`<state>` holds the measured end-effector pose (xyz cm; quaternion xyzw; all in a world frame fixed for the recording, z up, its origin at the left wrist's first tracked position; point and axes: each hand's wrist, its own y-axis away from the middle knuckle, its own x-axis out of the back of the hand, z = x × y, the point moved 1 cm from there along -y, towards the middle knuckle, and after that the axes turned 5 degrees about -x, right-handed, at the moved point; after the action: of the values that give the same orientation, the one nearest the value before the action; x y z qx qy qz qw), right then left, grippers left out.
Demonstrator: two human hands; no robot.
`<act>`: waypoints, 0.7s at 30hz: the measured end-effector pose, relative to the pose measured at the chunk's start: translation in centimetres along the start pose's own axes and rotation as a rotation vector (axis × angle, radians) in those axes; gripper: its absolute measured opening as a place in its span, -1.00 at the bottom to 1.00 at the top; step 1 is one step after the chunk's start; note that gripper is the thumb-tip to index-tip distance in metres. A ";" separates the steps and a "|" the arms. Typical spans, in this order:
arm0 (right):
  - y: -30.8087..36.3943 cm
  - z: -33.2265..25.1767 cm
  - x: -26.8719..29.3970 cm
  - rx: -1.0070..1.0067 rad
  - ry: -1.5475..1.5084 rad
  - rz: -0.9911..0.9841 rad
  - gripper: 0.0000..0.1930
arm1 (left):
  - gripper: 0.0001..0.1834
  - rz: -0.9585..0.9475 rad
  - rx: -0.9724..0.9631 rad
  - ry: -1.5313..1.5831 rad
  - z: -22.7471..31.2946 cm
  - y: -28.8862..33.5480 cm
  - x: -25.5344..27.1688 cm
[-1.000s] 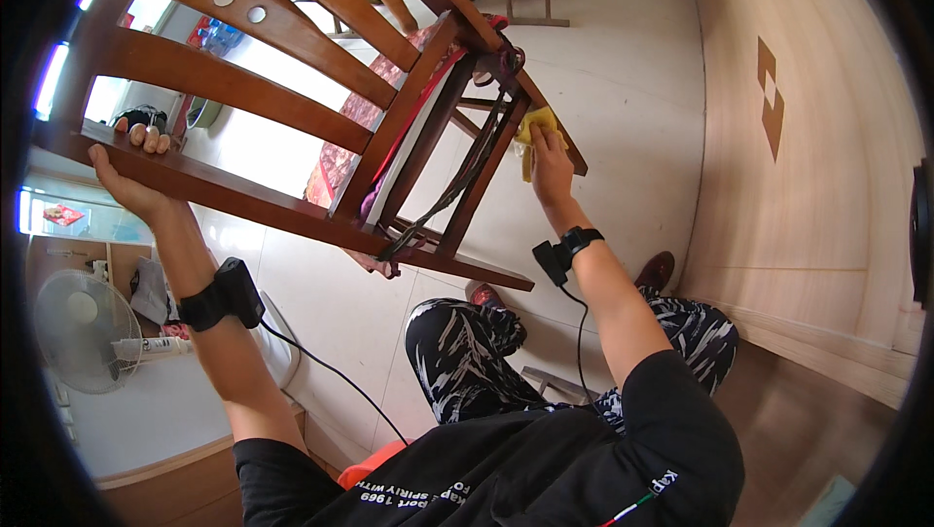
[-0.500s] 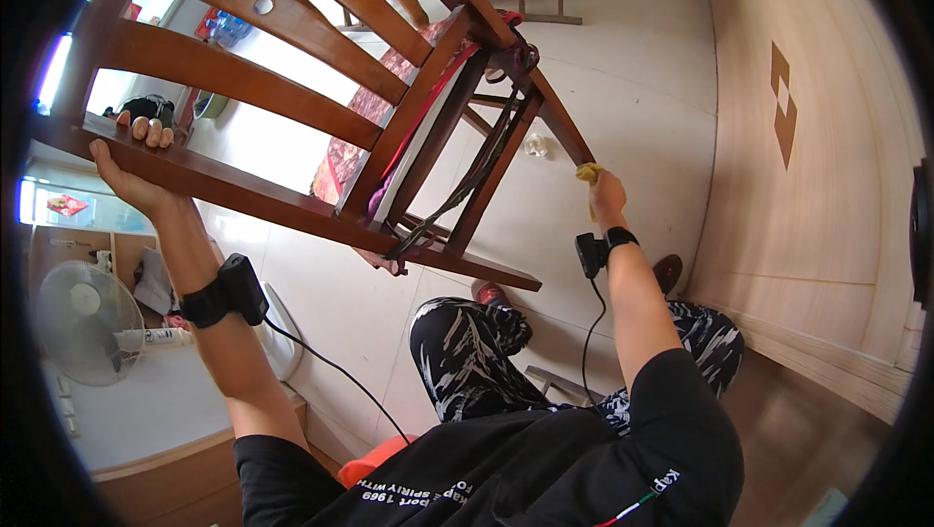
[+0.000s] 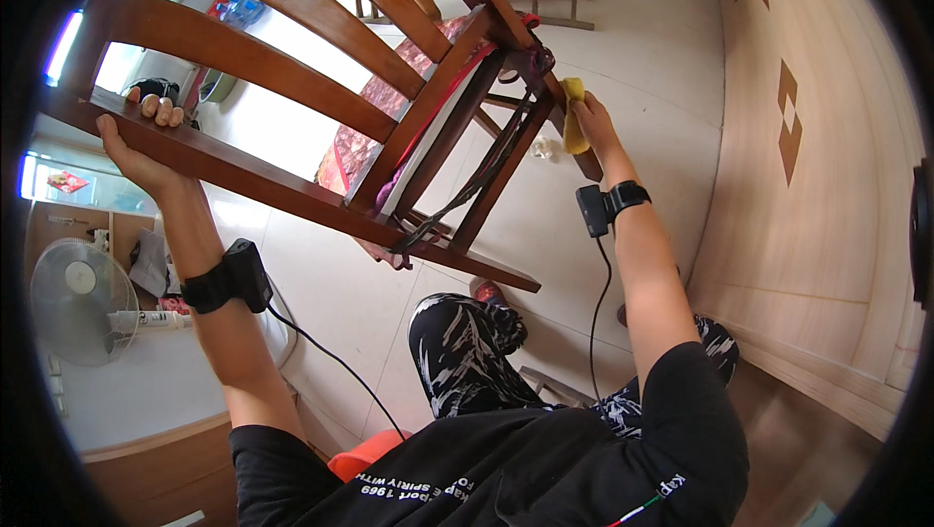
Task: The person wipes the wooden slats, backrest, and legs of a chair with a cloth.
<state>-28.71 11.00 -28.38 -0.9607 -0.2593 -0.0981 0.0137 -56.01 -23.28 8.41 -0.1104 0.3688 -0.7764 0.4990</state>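
A brown wooden chair [image 3: 272, 181] with a slatted back is tilted in front of me. My left hand [image 3: 146, 147] is closed around one post of its back, at the far left. In my right hand [image 3: 596, 128] is a yellow cloth [image 3: 574, 116], pressed against a chair leg on the right side. A patterned red seat cushion [image 3: 370, 104] shows through the slats, held by dark ties [image 3: 467, 186] along the seat frame. My right fingertips are partly hidden by the cloth.
At left, a white fan [image 3: 83, 279] stands on a white-topped table [image 3: 146, 391]. A pale wooden cabinet [image 3: 808, 216] runs along the right. A low stool [image 3: 555, 1] stands at the far side. Behind my left arm is an orange-red object [image 3: 365, 454]. A crumpled white scrap [image 3: 543, 147] lies on the floor.
My right hand has slid the yellow cloth up along the chair leg, away from its lower end. My left hand keeps its hold, and the view has shifted slightly.
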 end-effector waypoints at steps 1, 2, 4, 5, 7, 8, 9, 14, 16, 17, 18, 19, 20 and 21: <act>0.3 0.3 -0.7 -0.020 -0.070 0.008 -0.62 | -0.47 0.008 0.002 -0.013 0.1 0.1 0.3; 0.2 1.0 -1.3 -0.064 0.011 0.011 -0.62 | -0.48 0.005 -0.005 -0.020 1.2 0.0 0.6; 0.2 3.3 -1.5 -0.148 0.183 0.027 -0.62 | -0.48 -0.001 -0.013 -0.024 2.9 0.0 1.1; 1.0 5.0 0.0 -0.184 0.373 0.037 -0.60 | -0.48 -0.004 0.011 0.016 1.3 0.1 0.9; 1.7 11.9 3.9 -0.193 0.731 0.005 -0.54 | -0.49 -0.024 0.027 0.089 1.0 0.0 -1.0; 3.4 12.3 3.2 -0.356 0.802 -0.042 -0.54 | -0.49 -0.003 0.019 0.057 1.3 0.7 -0.4; 5.0 12.7 2.9 -0.471 0.717 -0.013 -0.55 | -0.49 0.012 0.009 0.045 1.7 1.2 -0.3; 11.1 7.3 2.6 -0.346 0.485 0.218 -0.59 | -0.51 0.045 0.018 0.095 3.2 2.0 1.3; 12.7 5.1 3.0 -0.244 0.206 0.282 -0.61 | -0.50 0.045 0.038 0.147 3.3 2.5 1.2; 13.6 3.6 2.7 -0.189 0.064 0.299 -0.62 | -0.50 0.037 0.043 0.167 3.8 3.0 1.0; 14.6 2.0 2.2 -0.151 -0.023 0.296 -0.63 | -0.50 0.040 0.044 0.165 4.3 3.8 0.7; 16.1 -0.8 1.1 -0.116 -0.107 0.283 -0.63 | -0.51 0.050 0.048 0.158 4.7 4.7 0.9; 17.6 -3.8 0.3 -0.079 -0.192 0.272 -0.63 | -0.53 -0.008 0.034 0.166 5.4 5.3 1.3; 19.0 -6.3 -0.2 -0.180 -0.304 0.130 -0.64 | -0.55 0.020 0.043 0.202 5.8 6.0 1.0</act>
<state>-20.54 -5.99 -21.77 -0.9765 -0.1861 0.0264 -0.1052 -49.22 -28.19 8.14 -0.0174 0.4016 -0.7862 0.4693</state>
